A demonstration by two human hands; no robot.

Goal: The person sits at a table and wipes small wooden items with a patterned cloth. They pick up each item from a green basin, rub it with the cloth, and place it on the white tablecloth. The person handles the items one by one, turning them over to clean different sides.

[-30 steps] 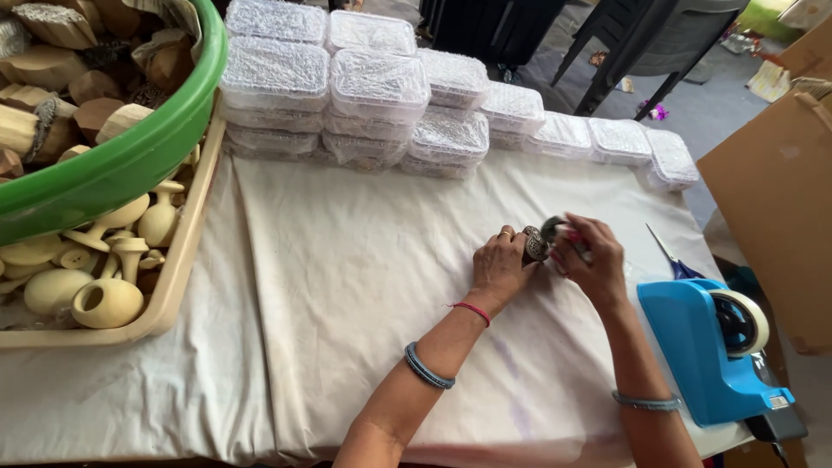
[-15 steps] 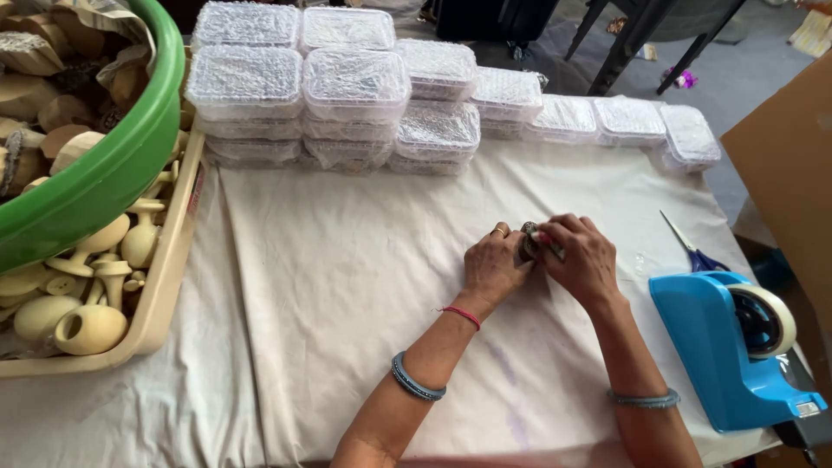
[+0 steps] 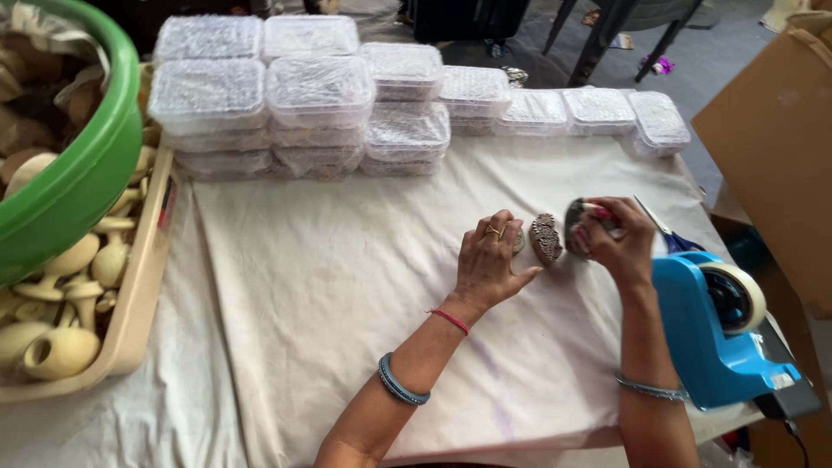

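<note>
My left hand [image 3: 490, 258] rests on the white cloth, fingers curled over a small dark carved piece that is mostly hidden under them. Just right of it a carved oval wooden block [image 3: 546, 237] stands on edge on the cloth, touching or almost touching my left fingertips. My right hand [image 3: 612, 237] is lifted slightly and grips another dark round carved block [image 3: 575, 224] by its edge, close to the blue tape dispenser [image 3: 715, 329].
Stacks of clear lidded plastic boxes [image 3: 321, 95] line the far side of the cloth-covered table [image 3: 329, 286]. A green tub [image 3: 69, 182] and a beige tray of wooden handles [image 3: 61, 295] sit at the left. Scissors [image 3: 672, 236] lie by the dispenser; a cardboard box [image 3: 771, 147] stands at the right.
My hands, earlier pressed together around one piece, have come apart. The right hand moved right with one block; another block now stands on the cloth between the hands.
</note>
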